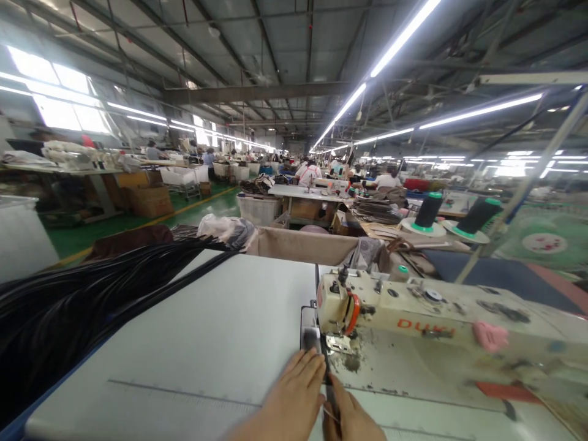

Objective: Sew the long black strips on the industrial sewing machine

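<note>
My left hand (294, 395) lies flat on the white sewing table (197, 343), its fingertips pressing a narrow black strip (325, 361) just in front of the presser foot. My right hand (351, 413) pinches the near end of the same strip from the right. The strip runs straight under the needle of a cream sewing machine (413, 312) with red lettering. A large bundle of black strips (68, 300) hangs across the table's left side.
Two dark thread cones (428, 211) stand on a stand behind the machine. A beige fabric bin (303, 245) sits past the table's far edge. Other workers and tables fill the hall behind; a green floor aisle runs at left.
</note>
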`<action>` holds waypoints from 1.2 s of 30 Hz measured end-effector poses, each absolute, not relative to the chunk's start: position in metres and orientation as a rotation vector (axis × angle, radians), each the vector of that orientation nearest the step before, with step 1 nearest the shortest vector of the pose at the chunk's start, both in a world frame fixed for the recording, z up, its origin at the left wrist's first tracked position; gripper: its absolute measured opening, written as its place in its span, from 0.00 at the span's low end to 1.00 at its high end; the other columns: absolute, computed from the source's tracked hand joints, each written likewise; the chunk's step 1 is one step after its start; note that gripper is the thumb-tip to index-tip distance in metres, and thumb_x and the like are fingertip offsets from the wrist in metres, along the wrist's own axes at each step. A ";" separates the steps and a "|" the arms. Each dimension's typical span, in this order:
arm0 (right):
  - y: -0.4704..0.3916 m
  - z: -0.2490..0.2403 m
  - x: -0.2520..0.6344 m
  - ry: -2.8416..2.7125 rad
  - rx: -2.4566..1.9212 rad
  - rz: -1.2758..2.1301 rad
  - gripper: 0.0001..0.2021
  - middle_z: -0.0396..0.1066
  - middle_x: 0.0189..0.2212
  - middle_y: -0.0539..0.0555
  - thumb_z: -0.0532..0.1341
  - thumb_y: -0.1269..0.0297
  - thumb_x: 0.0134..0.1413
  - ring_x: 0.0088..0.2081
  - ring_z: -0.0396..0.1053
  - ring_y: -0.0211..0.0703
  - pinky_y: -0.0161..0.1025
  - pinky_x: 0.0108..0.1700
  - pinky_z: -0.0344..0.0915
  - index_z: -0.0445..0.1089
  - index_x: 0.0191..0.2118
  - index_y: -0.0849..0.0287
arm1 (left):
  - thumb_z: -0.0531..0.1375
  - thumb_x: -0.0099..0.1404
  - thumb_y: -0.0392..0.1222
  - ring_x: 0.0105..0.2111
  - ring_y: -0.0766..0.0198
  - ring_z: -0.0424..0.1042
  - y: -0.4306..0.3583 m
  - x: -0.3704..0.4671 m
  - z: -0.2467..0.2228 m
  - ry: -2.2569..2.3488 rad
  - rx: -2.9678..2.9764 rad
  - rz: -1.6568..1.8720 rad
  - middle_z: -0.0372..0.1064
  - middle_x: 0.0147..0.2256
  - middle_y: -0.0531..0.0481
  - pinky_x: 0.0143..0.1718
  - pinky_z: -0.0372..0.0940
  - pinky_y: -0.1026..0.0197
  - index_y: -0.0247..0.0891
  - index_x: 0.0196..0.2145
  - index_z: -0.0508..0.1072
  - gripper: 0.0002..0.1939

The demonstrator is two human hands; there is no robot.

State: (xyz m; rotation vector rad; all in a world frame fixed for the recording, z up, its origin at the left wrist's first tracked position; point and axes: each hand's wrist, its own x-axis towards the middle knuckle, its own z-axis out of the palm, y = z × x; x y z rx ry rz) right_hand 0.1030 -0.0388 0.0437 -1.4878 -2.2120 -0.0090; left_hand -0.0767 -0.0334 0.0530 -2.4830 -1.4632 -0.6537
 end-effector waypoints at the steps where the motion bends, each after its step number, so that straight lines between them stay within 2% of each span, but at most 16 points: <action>1: -0.041 0.048 0.105 -2.226 -1.447 -0.014 0.21 0.82 0.45 0.57 0.53 0.70 0.64 0.36 0.82 0.47 0.37 0.32 0.74 0.69 0.61 0.55 | 0.53 0.77 0.45 0.69 0.57 0.60 -0.037 -0.077 0.060 -1.498 -2.510 -0.640 0.61 0.68 0.47 0.69 0.58 0.52 0.37 0.68 0.62 0.26; 6: -0.049 0.071 0.108 -2.206 -1.281 -0.040 0.15 0.81 0.38 0.54 0.54 0.72 0.62 0.34 0.81 0.45 0.37 0.34 0.72 0.70 0.51 0.57 | 0.50 0.78 0.46 0.70 0.57 0.57 -0.036 -0.077 0.072 -1.578 -2.593 -0.599 0.59 0.69 0.44 0.71 0.55 0.51 0.35 0.68 0.62 0.25; 12: -0.056 0.083 0.103 -2.205 -1.271 -0.035 0.10 0.76 0.30 0.49 0.53 0.72 0.62 0.28 0.76 0.42 0.36 0.29 0.64 0.70 0.43 0.54 | 0.51 0.77 0.47 0.71 0.54 0.55 -0.023 -0.080 0.075 -1.622 -2.630 -0.554 0.61 0.68 0.44 0.72 0.51 0.47 0.35 0.67 0.63 0.25; 17: -0.057 0.080 0.103 -2.209 -1.273 -0.025 0.12 0.74 0.30 0.49 0.54 0.75 0.58 0.29 0.74 0.42 0.37 0.31 0.61 0.69 0.43 0.55 | 0.50 0.78 0.47 0.72 0.53 0.52 -0.018 -0.080 0.081 -1.676 -2.648 -0.512 0.60 0.69 0.46 0.72 0.50 0.42 0.38 0.68 0.61 0.25; 24: -0.057 0.080 0.102 -2.202 -1.266 -0.048 0.11 0.73 0.29 0.49 0.52 0.72 0.64 0.28 0.72 0.41 0.37 0.31 0.60 0.70 0.44 0.56 | 0.51 0.77 0.48 0.72 0.51 0.50 -0.015 -0.079 0.085 -1.758 -2.643 -0.504 0.59 0.69 0.44 0.71 0.48 0.37 0.40 0.68 0.60 0.26; 36: -0.059 0.082 0.101 -2.198 -1.291 -0.036 0.10 0.73 0.29 0.49 0.53 0.72 0.65 0.27 0.71 0.40 0.37 0.31 0.58 0.71 0.43 0.57 | 0.53 0.75 0.46 0.72 0.46 0.50 -0.018 -0.077 0.090 -1.826 -2.642 -0.535 0.60 0.68 0.43 0.71 0.48 0.33 0.42 0.67 0.62 0.25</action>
